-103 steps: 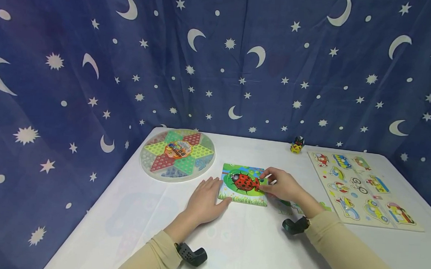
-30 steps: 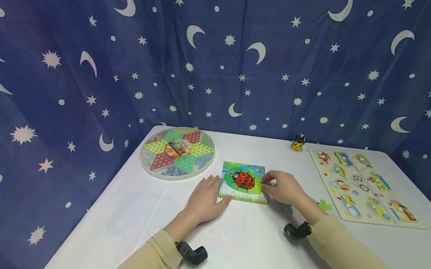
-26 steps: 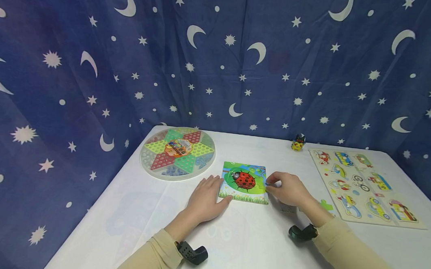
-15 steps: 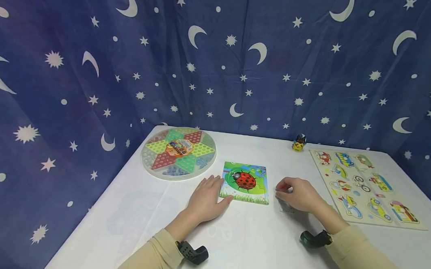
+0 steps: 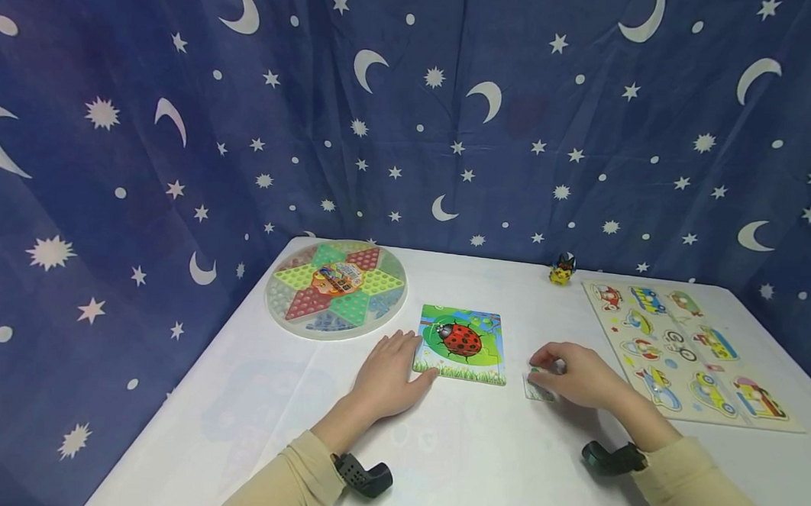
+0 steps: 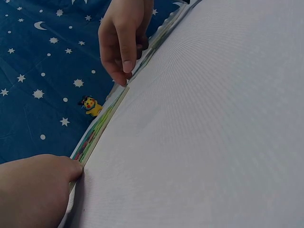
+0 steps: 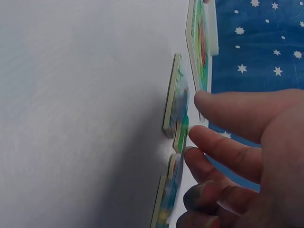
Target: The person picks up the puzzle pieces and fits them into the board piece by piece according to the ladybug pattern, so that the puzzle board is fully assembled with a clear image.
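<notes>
A square ladybug jigsaw puzzle (image 5: 460,340) lies flat on the white table. My left hand (image 5: 387,378) rests beside it, fingers along its left edge and thumb at the lower left corner. To the puzzle's right, my right hand (image 5: 578,375) hovers low over loose puzzle pieces, one of which, a pale grassy piece (image 5: 537,391), shows under the thumb. Seen from the right wrist, thumb and index finger stand apart near a piece with a green knob (image 7: 182,133); whether a fingertip touches it I cannot tell. Another piece (image 7: 166,199) lies below, partly hidden by the fingers.
A round Chinese checkers board (image 5: 335,289) lies at the back left. On the right is a wooden vehicle peg puzzle (image 5: 689,356). A small yellow figurine (image 5: 562,270) stands at the back edge, before a blue starry curtain (image 5: 413,116).
My right hand has moved from the puzzle's right side, where it held a red piece on the ladybug, right and nearer to the loose pieces. The ladybug now looks whole. My left hand stays put.
</notes>
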Demonstrator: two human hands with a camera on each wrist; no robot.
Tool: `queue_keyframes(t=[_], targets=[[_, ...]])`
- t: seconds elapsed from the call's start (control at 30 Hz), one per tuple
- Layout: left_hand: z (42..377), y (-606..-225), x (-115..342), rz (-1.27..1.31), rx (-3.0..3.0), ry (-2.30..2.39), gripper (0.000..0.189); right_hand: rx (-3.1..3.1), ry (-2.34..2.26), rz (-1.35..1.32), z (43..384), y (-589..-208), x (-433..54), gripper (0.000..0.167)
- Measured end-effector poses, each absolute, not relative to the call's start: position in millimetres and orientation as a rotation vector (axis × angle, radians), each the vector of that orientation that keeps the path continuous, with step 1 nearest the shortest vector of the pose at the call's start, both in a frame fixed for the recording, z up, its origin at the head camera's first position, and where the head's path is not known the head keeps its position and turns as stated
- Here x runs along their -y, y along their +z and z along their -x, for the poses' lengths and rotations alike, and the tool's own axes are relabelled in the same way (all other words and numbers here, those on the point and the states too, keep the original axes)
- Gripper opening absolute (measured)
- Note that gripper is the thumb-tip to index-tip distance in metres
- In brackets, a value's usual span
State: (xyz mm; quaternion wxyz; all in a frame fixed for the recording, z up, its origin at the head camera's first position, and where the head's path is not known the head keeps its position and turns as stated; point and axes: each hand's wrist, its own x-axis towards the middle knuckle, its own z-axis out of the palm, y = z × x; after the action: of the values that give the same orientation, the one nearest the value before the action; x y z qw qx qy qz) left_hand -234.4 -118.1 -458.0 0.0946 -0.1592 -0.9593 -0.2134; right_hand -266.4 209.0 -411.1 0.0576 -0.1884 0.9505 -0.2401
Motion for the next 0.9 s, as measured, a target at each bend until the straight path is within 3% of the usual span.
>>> queue_keyframes(t=[0.37, 0.9], targets=[[232.6, -459.3, 119.9, 0.477, 2.848, -0.638, 0.068, -2.798, -0.712, 0.649, 260.0, -410.0, -211.3, 0.053], [232.5, -458.3, 119.7, 0.484, 2.842, -0.632, 0.068, -2.780, -0.744, 0.550, 264.3, -407.4, -206.9, 0.055]])
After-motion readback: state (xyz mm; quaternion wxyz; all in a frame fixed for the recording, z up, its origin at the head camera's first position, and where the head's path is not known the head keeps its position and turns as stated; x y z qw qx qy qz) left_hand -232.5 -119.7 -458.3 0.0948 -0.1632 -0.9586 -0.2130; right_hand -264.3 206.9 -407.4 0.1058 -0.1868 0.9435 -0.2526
